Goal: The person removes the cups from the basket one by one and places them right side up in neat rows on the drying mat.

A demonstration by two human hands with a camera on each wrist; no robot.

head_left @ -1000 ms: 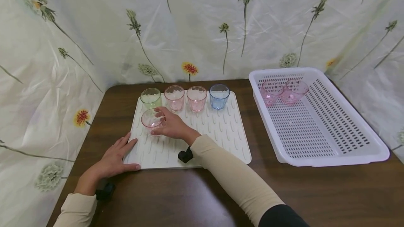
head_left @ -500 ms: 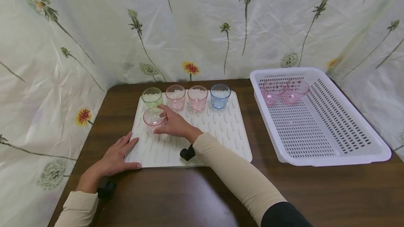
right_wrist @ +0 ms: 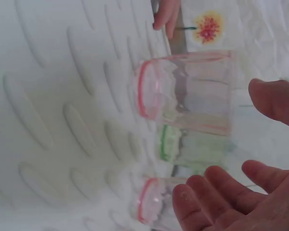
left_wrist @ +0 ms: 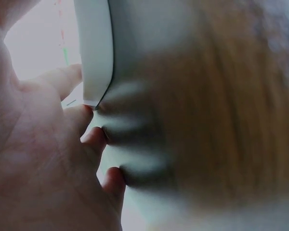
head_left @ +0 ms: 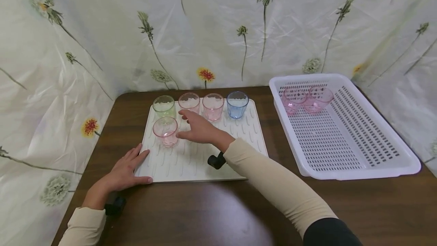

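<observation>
A clear pink glass [head_left: 166, 132] stands upright on the white ridged drying mat [head_left: 205, 162], in front of a green glass [head_left: 164, 107]. Just to its right is my right hand [head_left: 205, 128], fingers spread and holding nothing. The right wrist view has the thumb and fingers [right_wrist: 231, 197] apart, with the pink glass [right_wrist: 183, 94] beyond them. My left hand [head_left: 124, 172] rests at the mat's front left corner, fingers straight; in the left wrist view its fingertips touch the mat's edge [left_wrist: 96, 53].
Along the mat's back stand two more pink glasses [head_left: 213, 108] and a blue glass [head_left: 237, 105]. At the right, a white perforated basket [head_left: 358, 174] holds two pink glasses [head_left: 319, 100]. A flowered curtain [head_left: 211, 29] hangs behind the brown table [head_left: 191, 212].
My right hand has let go of the pink glass and drawn off to the right, fingers opening. The glass now stands on the mat. My left hand has stayed put.
</observation>
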